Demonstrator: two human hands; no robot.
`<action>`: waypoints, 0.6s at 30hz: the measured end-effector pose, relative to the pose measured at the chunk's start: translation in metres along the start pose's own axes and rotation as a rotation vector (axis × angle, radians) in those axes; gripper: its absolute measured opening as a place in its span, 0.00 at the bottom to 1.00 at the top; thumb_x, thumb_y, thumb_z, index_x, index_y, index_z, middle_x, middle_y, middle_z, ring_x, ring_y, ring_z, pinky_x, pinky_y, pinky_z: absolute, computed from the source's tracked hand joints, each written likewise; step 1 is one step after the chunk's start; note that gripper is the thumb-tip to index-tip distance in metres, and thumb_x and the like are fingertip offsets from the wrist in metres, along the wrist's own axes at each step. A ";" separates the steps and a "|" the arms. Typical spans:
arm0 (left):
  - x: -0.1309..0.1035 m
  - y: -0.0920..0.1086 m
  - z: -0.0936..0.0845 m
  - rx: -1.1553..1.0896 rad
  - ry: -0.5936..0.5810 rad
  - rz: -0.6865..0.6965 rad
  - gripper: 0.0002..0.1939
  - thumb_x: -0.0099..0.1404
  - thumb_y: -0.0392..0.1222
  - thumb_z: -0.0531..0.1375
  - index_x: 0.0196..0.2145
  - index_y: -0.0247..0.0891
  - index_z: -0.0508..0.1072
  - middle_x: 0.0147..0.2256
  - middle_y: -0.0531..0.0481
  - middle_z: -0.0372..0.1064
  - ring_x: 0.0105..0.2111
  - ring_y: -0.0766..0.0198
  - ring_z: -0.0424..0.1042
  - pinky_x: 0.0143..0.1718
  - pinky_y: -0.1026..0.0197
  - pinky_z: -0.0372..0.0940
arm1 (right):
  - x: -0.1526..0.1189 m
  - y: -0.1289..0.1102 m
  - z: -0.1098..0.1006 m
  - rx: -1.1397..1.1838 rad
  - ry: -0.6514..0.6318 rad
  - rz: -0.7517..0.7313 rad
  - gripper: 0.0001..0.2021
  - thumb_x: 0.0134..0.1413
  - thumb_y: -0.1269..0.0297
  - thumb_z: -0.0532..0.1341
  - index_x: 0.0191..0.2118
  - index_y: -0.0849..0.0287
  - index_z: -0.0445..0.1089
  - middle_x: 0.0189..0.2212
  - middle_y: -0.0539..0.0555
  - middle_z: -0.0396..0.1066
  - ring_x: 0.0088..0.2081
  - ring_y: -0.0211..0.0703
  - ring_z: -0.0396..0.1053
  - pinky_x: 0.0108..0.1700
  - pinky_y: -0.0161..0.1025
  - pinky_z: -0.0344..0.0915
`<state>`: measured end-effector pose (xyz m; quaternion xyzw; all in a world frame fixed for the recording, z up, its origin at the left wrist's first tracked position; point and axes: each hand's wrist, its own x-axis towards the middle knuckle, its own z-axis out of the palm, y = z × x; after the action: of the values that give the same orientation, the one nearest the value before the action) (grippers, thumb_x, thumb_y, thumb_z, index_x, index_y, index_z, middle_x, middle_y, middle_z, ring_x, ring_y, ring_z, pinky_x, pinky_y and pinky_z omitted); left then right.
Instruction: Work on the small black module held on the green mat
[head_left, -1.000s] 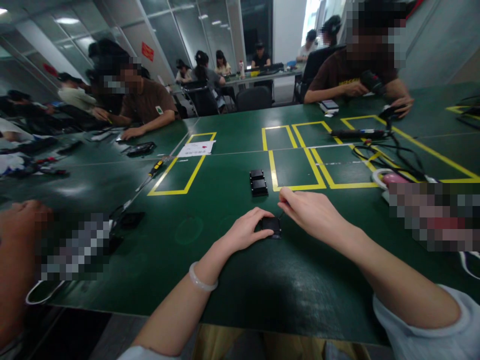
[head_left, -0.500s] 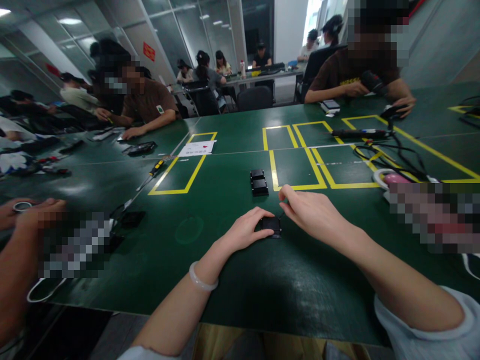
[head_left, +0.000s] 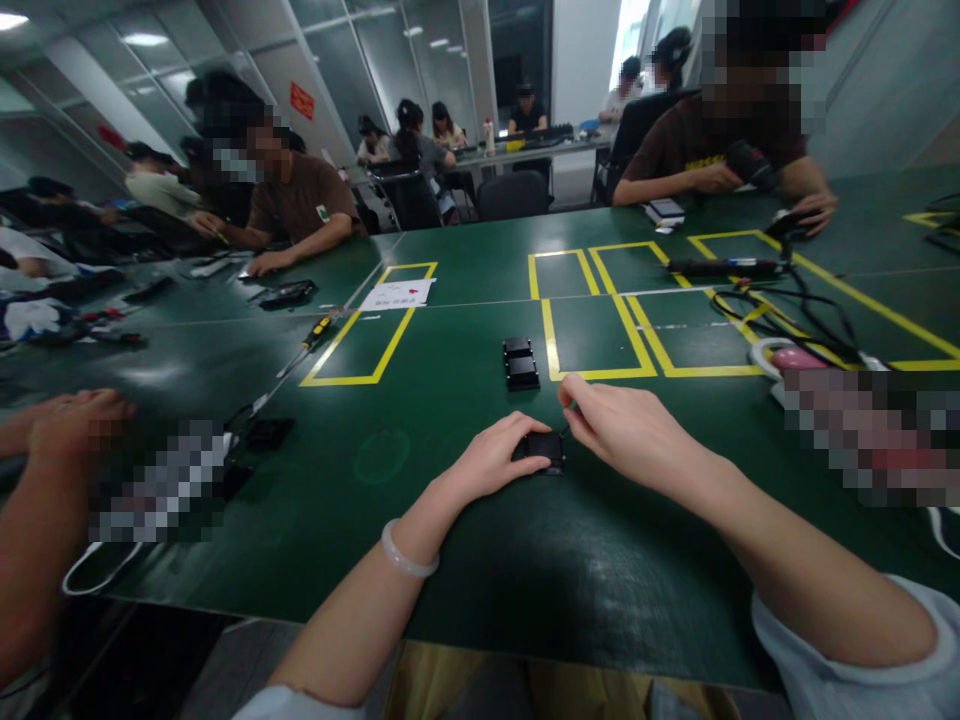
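A small black rectangular block (head_left: 545, 451) lies on the green table, held at its left side between the thumb and fingers of my left hand (head_left: 501, 455). My right hand (head_left: 621, 415) is closed in a pinch just above the block's right edge. A thin dark tip shows below its fingers, close to the block's upper right corner; the rest of what it holds is hidden. Beyond my hands stands a similar black piece (head_left: 520, 363) made of two joined sections with small light dots along the sides.
Yellow tape outlines (head_left: 600, 375) mark the table (head_left: 450, 560). A yellow-black screwdriver (head_left: 316, 332) and a white paper (head_left: 397, 294) lie left. Black cables (head_left: 795, 310) and a tape roll (head_left: 769, 355) are at right. A co-worker's arm (head_left: 52, 500) reaches in at left; others sit opposite.
My hands stay in nearly the same place on the block. The whole view has shifted slightly. At left, the co-worker's hand has turned and the ring-shaped thing by it no longer shows.
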<state>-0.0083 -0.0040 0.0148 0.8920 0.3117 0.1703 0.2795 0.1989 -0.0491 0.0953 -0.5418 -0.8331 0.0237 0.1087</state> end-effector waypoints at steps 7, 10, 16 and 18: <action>0.000 0.000 0.001 0.028 -0.001 -0.008 0.17 0.66 0.48 0.60 0.51 0.42 0.67 0.47 0.46 0.67 0.47 0.55 0.69 0.49 0.55 0.64 | 0.001 0.001 0.001 -0.060 -0.024 0.032 0.11 0.66 0.57 0.48 0.41 0.57 0.62 0.29 0.53 0.73 0.29 0.44 0.70 0.27 0.37 0.47; 0.000 -0.001 0.002 0.030 0.003 -0.006 0.17 0.66 0.48 0.60 0.50 0.42 0.67 0.48 0.46 0.67 0.48 0.55 0.68 0.49 0.55 0.64 | 0.001 0.002 0.004 -0.037 -0.013 0.030 0.08 0.66 0.61 0.48 0.42 0.57 0.61 0.30 0.52 0.73 0.29 0.43 0.70 0.26 0.36 0.48; 0.000 -0.001 0.003 0.056 0.009 -0.010 0.17 0.65 0.48 0.62 0.50 0.41 0.67 0.47 0.47 0.67 0.48 0.55 0.69 0.47 0.55 0.65 | -0.001 0.001 0.002 0.022 0.021 -0.005 0.06 0.65 0.63 0.49 0.42 0.57 0.59 0.32 0.52 0.73 0.31 0.42 0.69 0.28 0.36 0.50; 0.000 0.000 0.003 0.072 0.004 -0.019 0.18 0.65 0.48 0.62 0.50 0.41 0.67 0.46 0.47 0.67 0.46 0.55 0.69 0.47 0.55 0.65 | 0.000 0.000 0.001 0.011 0.004 0.005 0.08 0.65 0.60 0.49 0.41 0.57 0.60 0.31 0.52 0.73 0.30 0.42 0.70 0.28 0.36 0.50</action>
<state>-0.0069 -0.0045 0.0126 0.8981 0.3266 0.1581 0.2484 0.1987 -0.0491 0.0939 -0.5433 -0.8314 0.0276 0.1134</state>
